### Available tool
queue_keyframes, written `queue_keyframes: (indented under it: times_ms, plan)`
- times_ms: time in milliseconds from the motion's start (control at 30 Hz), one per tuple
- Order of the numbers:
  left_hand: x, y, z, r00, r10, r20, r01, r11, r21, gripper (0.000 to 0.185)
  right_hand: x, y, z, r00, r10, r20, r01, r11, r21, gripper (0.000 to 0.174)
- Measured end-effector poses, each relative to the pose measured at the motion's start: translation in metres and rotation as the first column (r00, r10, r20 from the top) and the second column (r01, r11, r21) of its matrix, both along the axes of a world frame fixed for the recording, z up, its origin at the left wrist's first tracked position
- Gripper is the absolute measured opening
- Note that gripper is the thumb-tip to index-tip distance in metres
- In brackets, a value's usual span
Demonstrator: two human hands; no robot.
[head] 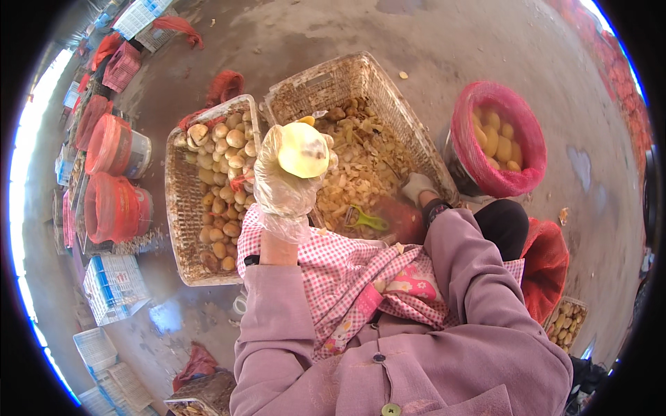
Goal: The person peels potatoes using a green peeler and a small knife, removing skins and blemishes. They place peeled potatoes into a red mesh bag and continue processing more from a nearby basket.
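Observation:
My left hand [281,192], in a clear plastic glove, grips a peeled potato [302,148] with a dark blemish on its flesh. It is raised between two dirty plastic crates. In the right-hand crate [398,106] lies a heap of potato peelings [348,179] with some brown pieces at the far end. My right hand [418,188], in a pale glove, is low against that crate's right wall. Its fingers are partly hidden, so I cannot tell whether it holds anything. A green peeler [367,218] rests near the crate's close end, beside a blurred red patch.
Unpeeled potatoes [223,192] fill the left crate [182,223]. At right, a bucket lined with pink mesh [528,171] holds peeled potatoes [502,148]. Red mesh-covered buckets [117,208] and a white-blue basket [114,288] stand left. A red sack [546,260] is beside my leg.

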State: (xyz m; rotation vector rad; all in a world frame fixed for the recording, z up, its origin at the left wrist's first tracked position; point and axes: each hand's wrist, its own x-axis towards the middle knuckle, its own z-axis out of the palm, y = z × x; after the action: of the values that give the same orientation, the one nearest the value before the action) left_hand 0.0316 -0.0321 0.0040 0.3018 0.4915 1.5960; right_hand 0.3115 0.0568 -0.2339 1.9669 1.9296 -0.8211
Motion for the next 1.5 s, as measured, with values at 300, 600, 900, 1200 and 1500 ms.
queue_keyframes:
  times_ms: [300, 600, 900, 1200, 1500]
  plan:
    - [-0.007, 0.000, -0.006, 0.994, -0.084, 0.067, 0.076, 0.991, 0.107, 0.062, -0.017, -0.018, 0.047, 0.899, -0.112, -0.423, 0.224, 0.948, 0.224, 0.038]
    - [-0.005, 0.000, -0.003, 0.996, -0.017, 0.085, 0.010, 0.997, 0.081, 0.056, -0.023, -0.008, 0.130, 0.585, -0.268, -0.765, 0.376, 0.926, -0.036, 0.028]
    - [-0.003, -0.004, -0.001, 0.986, -0.012, 0.167, 0.009, 1.000, 0.020, 0.049, -0.058, -0.072, 0.281, 0.165, 0.002, -0.986, -0.018, 1.000, -0.001, 0.027]
    - [-0.002, -0.007, -0.010, 0.982, 0.069, 0.177, -0.057, 0.995, -0.076, 0.053, -0.073, -0.080, 0.274, 0.207, 0.061, -0.976, -0.120, 0.992, 0.036, 0.025]
    - [0.000, -0.008, -0.016, 0.978, 0.028, 0.208, -0.019, 0.999, -0.048, 0.061, -0.079, -0.075, 0.250, 0.286, 0.342, -0.895, -0.095, 0.940, 0.328, 0.025]
